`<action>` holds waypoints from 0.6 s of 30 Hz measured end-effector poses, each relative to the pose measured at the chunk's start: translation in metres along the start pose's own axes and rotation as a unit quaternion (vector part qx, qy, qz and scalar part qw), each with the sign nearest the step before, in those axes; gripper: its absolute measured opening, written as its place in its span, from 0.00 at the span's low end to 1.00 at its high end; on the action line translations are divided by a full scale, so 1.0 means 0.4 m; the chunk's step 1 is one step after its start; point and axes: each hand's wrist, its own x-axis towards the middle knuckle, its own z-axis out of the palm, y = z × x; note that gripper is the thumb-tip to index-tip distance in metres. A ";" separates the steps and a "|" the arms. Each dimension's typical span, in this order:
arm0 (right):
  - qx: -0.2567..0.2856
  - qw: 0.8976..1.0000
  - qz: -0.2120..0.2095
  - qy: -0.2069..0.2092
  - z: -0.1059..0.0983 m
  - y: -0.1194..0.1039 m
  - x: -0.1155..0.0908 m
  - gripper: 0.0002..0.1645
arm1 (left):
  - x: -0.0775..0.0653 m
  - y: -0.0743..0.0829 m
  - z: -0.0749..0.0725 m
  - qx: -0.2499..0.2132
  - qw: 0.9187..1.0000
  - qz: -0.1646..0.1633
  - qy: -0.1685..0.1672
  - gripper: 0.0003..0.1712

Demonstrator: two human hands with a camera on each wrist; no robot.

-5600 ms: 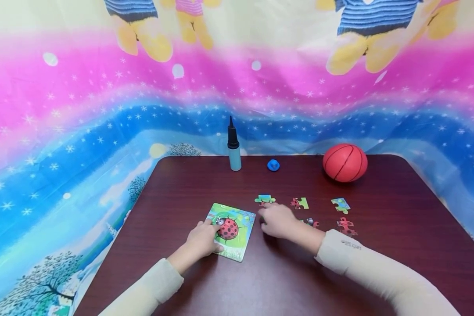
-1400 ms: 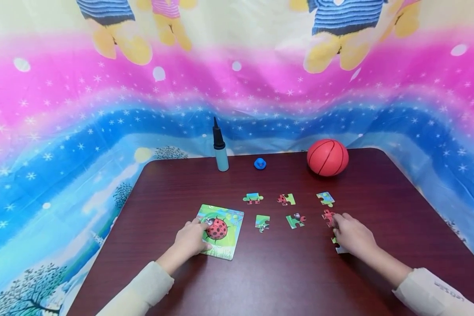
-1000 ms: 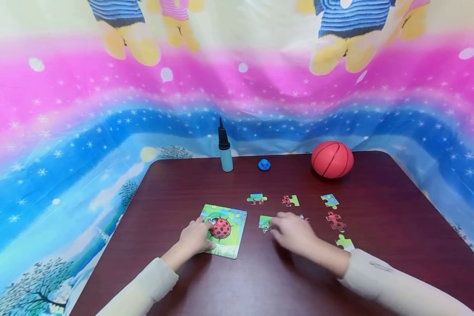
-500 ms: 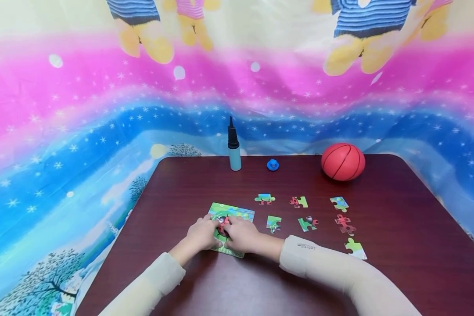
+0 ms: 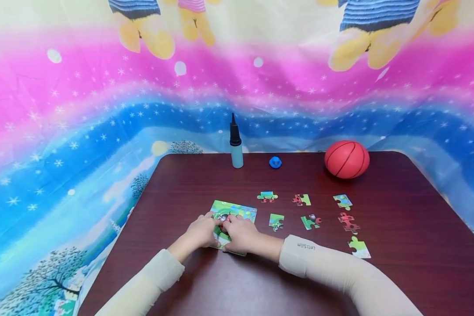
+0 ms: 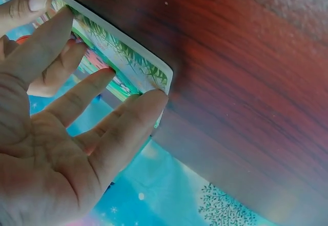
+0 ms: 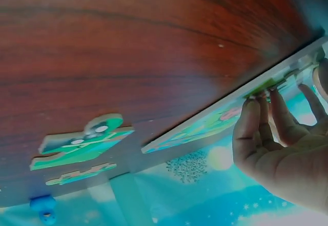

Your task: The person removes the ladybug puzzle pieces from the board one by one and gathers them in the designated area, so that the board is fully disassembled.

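In the head view, both hands are over a square jigsaw board (image 5: 242, 210) printed with a ladybug. My left hand (image 5: 201, 231) rests on its left side; in the left wrist view, extended fingers (image 6: 128, 128) touch the board near its corner. My right hand (image 5: 245, 235) is next to it, over the middle of the board. In the right wrist view, its bent fingertips pinch a small green-edged jigsaw piece (image 7: 264, 90) at the board's surface. The hands hide most of the ladybug.
Several loose jigsaw pieces lie right of the board, among them a green one (image 5: 276, 221), a red one (image 5: 348, 223) and a green-and-white one (image 5: 359, 248). Behind stand a hand pump (image 5: 237, 156), a small blue object (image 5: 275, 162) and a red ball (image 5: 346, 159).
Since the earlier frames, a green-and-white piece was left at the right, by the red one. My right hand then came back left onto the board. My left hand has stayed there.
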 end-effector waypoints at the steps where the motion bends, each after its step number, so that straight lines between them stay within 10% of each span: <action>1: 0.000 1.000 0.002 0.000 -0.001 -0.001 0.000 0.30 | 0.000 0.001 0.000 -0.002 1.000 -0.001 -0.003 0.38; 18: 0.060 0.993 0.093 -0.031 -0.013 -0.003 0.002 0.36 | -0.005 -0.004 0.005 0.008 1.000 0.006 -0.002 0.41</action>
